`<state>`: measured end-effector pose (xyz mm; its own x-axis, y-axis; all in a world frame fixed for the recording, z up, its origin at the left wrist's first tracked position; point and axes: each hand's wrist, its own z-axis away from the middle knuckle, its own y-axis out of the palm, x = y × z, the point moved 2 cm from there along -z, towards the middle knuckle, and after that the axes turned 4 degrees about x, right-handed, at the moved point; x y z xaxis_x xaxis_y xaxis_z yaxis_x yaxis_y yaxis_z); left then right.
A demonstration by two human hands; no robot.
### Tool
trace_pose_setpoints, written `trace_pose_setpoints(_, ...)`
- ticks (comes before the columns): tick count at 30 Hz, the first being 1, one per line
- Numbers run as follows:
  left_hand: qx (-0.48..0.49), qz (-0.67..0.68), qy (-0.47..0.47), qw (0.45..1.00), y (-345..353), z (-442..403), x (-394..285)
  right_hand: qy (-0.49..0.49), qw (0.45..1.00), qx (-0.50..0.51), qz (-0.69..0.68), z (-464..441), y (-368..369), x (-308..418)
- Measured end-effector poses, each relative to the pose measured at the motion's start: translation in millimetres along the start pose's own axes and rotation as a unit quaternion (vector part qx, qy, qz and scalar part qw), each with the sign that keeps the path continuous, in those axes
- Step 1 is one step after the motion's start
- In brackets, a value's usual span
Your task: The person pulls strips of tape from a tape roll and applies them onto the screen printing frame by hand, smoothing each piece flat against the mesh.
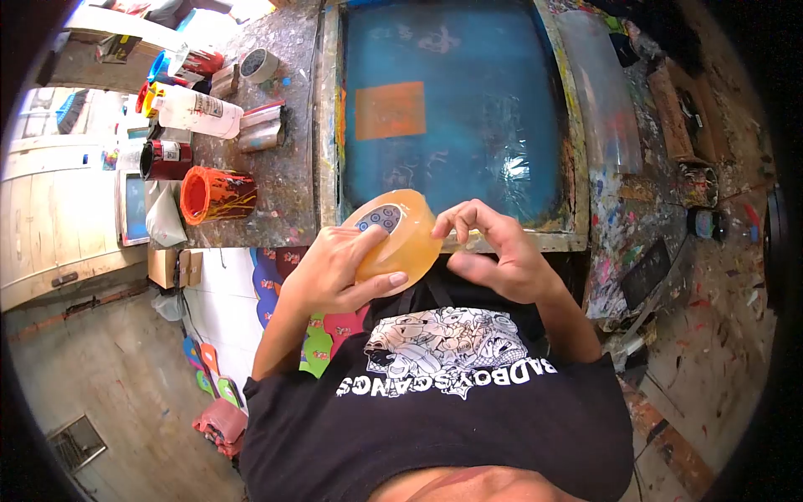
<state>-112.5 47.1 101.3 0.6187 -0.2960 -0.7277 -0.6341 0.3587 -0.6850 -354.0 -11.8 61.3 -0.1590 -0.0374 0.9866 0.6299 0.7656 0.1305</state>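
Observation:
My left hand (343, 266) is wrapped round a wide roll of amber packing tape (418, 247), thumb across the near side and fingers over its core. A printed label with small round marks shows inside the core. Beside the roll's right edge is my right hand (493, 251), its fingers bent and its thumb apart from them. Those fingertips are at the tape's edge; whether they touch it I cannot tell. Just beyond both hands lies a framed printing screen (468, 167) with blue mesh and an orange rectangle (391, 110) at its left.
On the stained bench at left stand an orange paint-smeared tub (217, 195), a dark red jar (166, 159), a white bottle (196, 111) and a squeegee (262, 127). A clear plastic sheet (598, 92) lies right of the screen, with a cardboard box (682, 113) farther right.

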Motion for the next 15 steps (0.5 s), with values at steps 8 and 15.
trace_pose_setpoints(8,0.134,0.005,-0.085,0.987,-23,-12,-23,0.106,0.982,-0.112,-0.106,5,6,-9)
trace_pose_setpoints(15,0.252,-0.077,-0.234,0.936,-90,-19,-15,0.100,0.956,-0.269,-0.052,95,-96,-19)
